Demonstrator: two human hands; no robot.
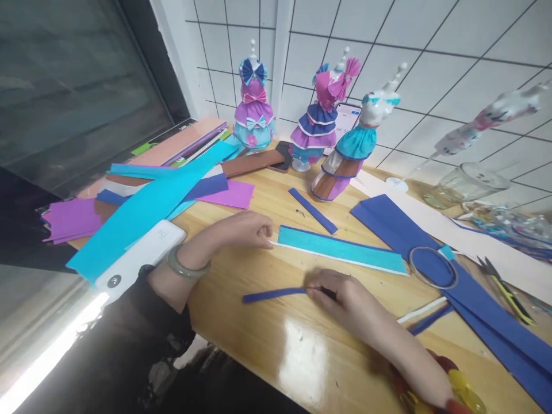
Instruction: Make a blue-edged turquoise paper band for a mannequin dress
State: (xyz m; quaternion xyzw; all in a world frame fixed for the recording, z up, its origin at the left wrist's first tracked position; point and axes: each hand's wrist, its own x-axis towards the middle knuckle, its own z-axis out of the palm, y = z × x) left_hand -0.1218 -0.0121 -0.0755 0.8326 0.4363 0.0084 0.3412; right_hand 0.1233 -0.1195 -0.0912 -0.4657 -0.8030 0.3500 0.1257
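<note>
A turquoise crepe-paper strip (340,251) lies across the table, with a dark blue edge along its top and a white edge along its bottom. At its left end, my left hand (248,230) pinches the tip of the white edging between thumb and finger. Nearer to me, my right hand (338,293) is closed on a narrow dark blue paper strip (273,295), which sticks out to the left. Part of that strip is hidden under my fingers. Another short dark blue strip (313,210) rests on the wood beyond the turquoise one.
Dressed mini mannequins (254,109) stand along the tiled wall. Coloured paper (150,207) is heaped at left beside a white device (146,253). To the right are folded dark blue paper (388,221), a bangle-like ring (432,267), yellow-handled scissors (509,293) and a glass jar (470,181).
</note>
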